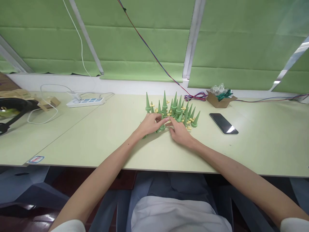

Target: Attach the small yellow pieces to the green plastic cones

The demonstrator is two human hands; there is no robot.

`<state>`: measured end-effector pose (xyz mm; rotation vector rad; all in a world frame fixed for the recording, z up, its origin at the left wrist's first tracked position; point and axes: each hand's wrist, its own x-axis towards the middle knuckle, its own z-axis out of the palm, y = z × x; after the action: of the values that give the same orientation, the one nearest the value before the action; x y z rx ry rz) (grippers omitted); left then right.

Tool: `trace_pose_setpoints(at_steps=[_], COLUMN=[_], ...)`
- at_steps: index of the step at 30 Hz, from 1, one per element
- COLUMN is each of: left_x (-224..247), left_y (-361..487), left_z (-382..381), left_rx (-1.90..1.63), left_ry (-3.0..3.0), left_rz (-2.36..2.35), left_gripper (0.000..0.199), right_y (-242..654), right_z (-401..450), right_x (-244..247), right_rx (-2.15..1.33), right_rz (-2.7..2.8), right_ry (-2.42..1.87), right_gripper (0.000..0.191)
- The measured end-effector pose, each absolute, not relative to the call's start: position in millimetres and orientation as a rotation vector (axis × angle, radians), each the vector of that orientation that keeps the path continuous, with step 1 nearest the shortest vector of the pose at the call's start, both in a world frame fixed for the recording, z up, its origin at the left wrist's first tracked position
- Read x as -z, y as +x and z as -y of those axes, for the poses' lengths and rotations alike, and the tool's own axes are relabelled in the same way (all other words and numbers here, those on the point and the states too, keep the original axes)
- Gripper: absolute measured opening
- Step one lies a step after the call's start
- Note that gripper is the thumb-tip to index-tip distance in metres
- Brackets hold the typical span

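Green cones (164, 101) with small yellow pieces (189, 128) stand clustered mid-table (96, 141). At their front edge, the left hand (151, 124) is half curled, the right hand (180, 131) loosely bent, their fingertips close together; whether either grips a cone I cannot tell. Rightward lie a black phone (223, 123) and a cardboard box (218, 102); far left, a power strip (85, 102).

Cones (164, 102), at and beyond the fingers (163, 121): smooth plastic, low sheen. Worktop (106, 138), beneath the fingers: smooth, faintly glossy. Phone (222, 123), right of the fingers: glossy glass face. Box (218, 102), right of and beyond the fingers: matt cardboard; wrap (219, 89) inside, crinkled clear plastic. Power strip (86, 102), left of the fingers: smooth plastic. Blinds (140, 42), beyond the fingers: matt cloth.
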<state>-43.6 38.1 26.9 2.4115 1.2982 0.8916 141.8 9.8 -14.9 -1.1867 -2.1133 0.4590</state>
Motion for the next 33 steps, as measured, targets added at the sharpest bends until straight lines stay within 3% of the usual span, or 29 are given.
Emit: trace_pose_setpoints(at_steps=[16, 33], left_x=[-26.9, -28.7], left_y=[-46.9, -47.8], left_z=[-40.3, -39.1], left_rx=[-0.791, -0.81], left_ry=[2.446, 2.373], left_rz=[-1.26, -1.27], left_gripper=[0.037, 0.04], right_y=[144.0, 145.8], right_z=[-7.8, -6.8], right_x=[11.4, 8.5], right_rx=[-0.236, -0.193], right_rz=[2.299, 2.296], right_ry=[-1.415, -1.441], right_gripper=[0.061, 0.041])
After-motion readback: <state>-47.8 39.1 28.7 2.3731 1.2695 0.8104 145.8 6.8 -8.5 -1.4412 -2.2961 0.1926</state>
